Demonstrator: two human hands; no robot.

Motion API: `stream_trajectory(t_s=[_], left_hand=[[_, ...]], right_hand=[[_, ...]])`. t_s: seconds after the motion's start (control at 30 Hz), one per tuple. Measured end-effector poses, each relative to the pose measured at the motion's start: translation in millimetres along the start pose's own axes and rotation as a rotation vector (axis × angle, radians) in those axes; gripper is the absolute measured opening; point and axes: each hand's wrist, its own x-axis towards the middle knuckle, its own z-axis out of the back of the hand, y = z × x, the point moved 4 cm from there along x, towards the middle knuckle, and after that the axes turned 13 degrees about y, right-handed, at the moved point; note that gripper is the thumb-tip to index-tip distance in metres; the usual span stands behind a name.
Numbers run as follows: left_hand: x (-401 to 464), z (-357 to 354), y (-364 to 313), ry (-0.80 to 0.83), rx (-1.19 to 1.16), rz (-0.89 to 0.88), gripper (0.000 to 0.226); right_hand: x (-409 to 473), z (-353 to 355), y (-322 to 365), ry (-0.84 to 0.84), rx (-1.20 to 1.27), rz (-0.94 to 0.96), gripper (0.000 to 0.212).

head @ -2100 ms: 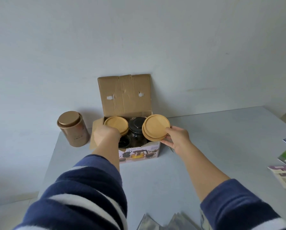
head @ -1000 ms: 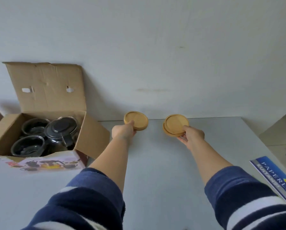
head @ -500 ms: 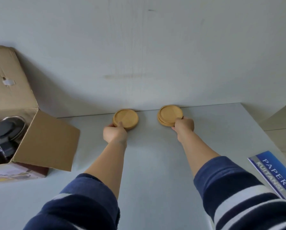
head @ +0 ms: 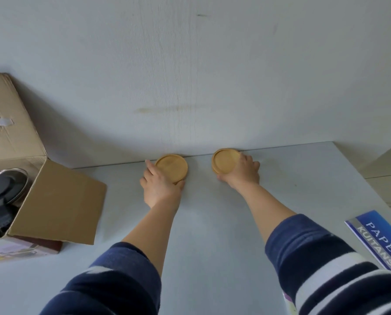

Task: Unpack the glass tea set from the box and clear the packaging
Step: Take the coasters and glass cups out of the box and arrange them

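We see the left hand (head: 159,186) curled around the near rim of one round wooden coaster (head: 171,168), the right hand (head: 242,172) cupped over another (head: 225,160) (maybe stacked), both against the wall on the grey table (head: 201,223); the open cardboard box (head: 53,201) sits far left
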Motion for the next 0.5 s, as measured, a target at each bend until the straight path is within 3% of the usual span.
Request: stream_trajectory(t_s=[0.1, 0.23, 0.33, 0.5], left_hand=[[7, -1, 3, 0.010, 0.054, 0.005, 0.112], [12, -1, 6, 0.058, 0.096, 0.033, 0.113], [18, 3, 5, 0.090, 0.061, 0.062, 0.103], [-4, 11, 2, -0.027, 0.090, 0.020, 0.100]], right_hand=[[3, -2, -1, -0.036, 0.004, 0.010, 0.095], [6, -1, -5, 0.000, 0.076, -0.043, 0.114], [9, -1, -8, 0.020, 0.125, -0.051, 0.111], [-10, 3, -23, -0.052, 0.195, -0.008, 0.112]])
